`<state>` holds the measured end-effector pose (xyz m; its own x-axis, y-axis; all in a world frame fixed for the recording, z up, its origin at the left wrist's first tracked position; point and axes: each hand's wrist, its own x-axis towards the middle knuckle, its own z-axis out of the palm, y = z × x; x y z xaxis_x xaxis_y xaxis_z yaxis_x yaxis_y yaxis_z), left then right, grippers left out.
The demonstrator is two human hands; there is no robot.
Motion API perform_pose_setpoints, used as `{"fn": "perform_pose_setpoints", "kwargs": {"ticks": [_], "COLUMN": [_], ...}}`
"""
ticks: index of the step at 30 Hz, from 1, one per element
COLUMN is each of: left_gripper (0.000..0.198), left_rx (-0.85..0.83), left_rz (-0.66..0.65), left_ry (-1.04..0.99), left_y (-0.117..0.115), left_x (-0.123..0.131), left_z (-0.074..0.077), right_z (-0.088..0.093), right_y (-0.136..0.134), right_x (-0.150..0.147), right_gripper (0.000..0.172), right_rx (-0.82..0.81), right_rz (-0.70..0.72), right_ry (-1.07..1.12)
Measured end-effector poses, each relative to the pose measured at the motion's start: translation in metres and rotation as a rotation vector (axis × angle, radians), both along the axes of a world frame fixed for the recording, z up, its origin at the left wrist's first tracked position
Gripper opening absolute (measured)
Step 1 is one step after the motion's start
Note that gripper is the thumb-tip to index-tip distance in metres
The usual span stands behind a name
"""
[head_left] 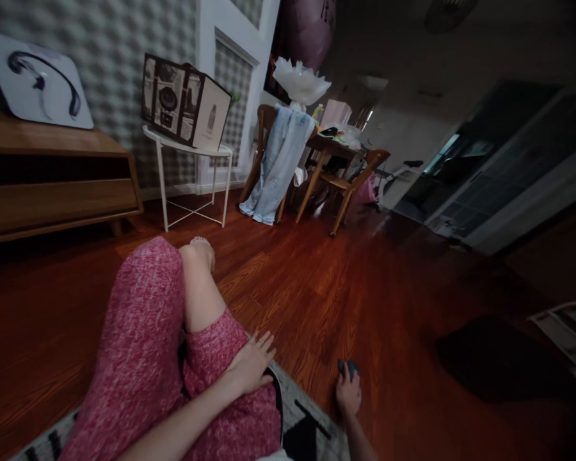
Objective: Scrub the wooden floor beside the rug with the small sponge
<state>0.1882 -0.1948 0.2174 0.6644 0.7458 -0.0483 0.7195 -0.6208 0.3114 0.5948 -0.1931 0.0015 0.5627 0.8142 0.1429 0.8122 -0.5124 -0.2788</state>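
My left hand [253,363] lies flat on my right thigh, in pink-red speckled trousers [148,307], with its fingers spread and nothing in them. Farther right, my right hand [349,392] reaches down to the wooden floor [307,301]. Its fingers rest over a small dark blue-grey computer mouse [354,367], partly covered by the hand. A dark thing with a pale rim [279,400] shows beside the thigh, mostly hidden under my leg. Below me lies a grey and black patterned rug [324,416].
A white side table [189,146] carries a brown printed box [187,102]. Left of it stands a wooden cabinet [57,192] with a white box [38,83]. Behind are a dining table [333,146], a chair [348,186] and hanging light-blue cloth [283,160]. A dark shape [499,358] lies right.
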Motion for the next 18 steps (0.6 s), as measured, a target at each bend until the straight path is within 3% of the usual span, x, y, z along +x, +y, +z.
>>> {"fn": "perform_pose_setpoints", "kwargs": {"ticks": [2, 4, 8, 12, 18], "left_gripper": [0.066, 0.066, 0.065, 0.065, 0.065], "left_rx": [-0.001, -0.002, 0.008, 0.004, -0.006], "left_rz": [-0.002, -0.001, -0.011, -0.023, -0.027], "left_ry": [-0.018, -0.024, 0.006, 0.047, 0.071], "left_y": [0.000, -0.001, -0.004, -0.005, -0.003], "left_x": [0.001, 0.000, -0.001, -0.003, -0.003], "left_z": [-0.002, -0.002, 0.002, 0.009, 0.015], "right_z": [-0.008, -0.015, -0.016, -0.004, 0.004], "right_y": [-0.030, -0.051, -0.051, -0.016, 0.044], "right_x": [0.018, 0.016, -0.032, -0.102, -0.217], "right_gripper": [0.063, 0.064, 0.064, 0.063, 0.057], "right_rx": [0.059, 0.119, 0.176, 0.036, -0.150], "right_rz": [-0.133, -0.242, -0.323, -0.164, 0.301], "right_ry": [0.002, -0.001, 0.010, 0.048, 0.022]}}
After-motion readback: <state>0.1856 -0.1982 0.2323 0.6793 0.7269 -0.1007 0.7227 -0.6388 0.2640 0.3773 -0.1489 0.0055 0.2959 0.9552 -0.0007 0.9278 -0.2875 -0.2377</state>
